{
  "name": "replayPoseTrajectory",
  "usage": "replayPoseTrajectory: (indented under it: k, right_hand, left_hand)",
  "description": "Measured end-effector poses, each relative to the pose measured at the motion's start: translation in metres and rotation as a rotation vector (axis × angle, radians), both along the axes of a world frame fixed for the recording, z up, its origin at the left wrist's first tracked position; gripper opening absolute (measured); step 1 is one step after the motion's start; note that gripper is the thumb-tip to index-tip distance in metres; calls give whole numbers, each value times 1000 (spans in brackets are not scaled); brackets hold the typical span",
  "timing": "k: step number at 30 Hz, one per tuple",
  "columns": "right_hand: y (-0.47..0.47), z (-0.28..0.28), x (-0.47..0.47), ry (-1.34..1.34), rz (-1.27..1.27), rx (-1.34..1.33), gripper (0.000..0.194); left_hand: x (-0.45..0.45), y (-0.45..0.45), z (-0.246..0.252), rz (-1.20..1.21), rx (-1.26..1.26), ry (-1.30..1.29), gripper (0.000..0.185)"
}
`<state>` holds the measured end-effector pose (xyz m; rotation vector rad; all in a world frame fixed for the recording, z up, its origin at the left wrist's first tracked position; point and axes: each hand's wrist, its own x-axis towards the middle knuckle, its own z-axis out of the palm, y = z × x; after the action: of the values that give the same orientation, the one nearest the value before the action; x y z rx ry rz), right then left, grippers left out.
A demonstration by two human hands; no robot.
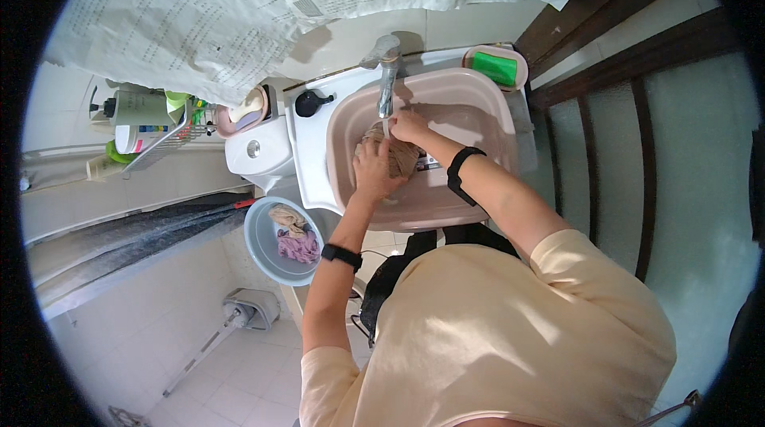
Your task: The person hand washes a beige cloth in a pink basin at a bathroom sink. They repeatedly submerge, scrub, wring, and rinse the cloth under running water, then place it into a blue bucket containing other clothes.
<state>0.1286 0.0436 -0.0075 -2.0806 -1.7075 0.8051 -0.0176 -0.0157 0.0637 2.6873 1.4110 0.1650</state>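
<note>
A wet, bunched brown cloth (pixel 403 158) sits in a pink plastic basin (pixel 508 134), under the chrome faucet (pixel 388 83). A thin stream of water (pixel 386 127) runs down onto it. My left hand (pixel 373 168) grips the near left side of the cloth, its fingers spread over the folds. On the far right side, close to the stream, my right hand (pixel 409 127) is curled on the cloth's edge. Its fingertips are partly hidden. The basin stands on the white washbasin (pixel 308 152).
A green soap bar (pixel 496 68) lies in a dish at back right. A black drain stopper (pixel 311 103) lies left of the basin. Lower left stands a blue bucket (pixel 254 247) with cloths. A toilet tank (pixel 257 149) and wire rack (pixel 161 140) are further left.
</note>
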Motion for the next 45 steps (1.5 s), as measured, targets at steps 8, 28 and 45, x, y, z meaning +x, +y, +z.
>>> replayPoseTrajectory:
  k: [8,28,45]
  right_hand:
    - [-30,41,41,865,-51,-613,32]
    - [-119,140,61,1482,-260,-133,14]
    - [-124,184,59,1893,-499,-14,13]
  left_hand:
    - [-3,20,32,-80,-487,-91,80]
    - [-27,16,48,493,-1441,-1469,60]
    - [4,-7,122,-290,-916,-793,47]
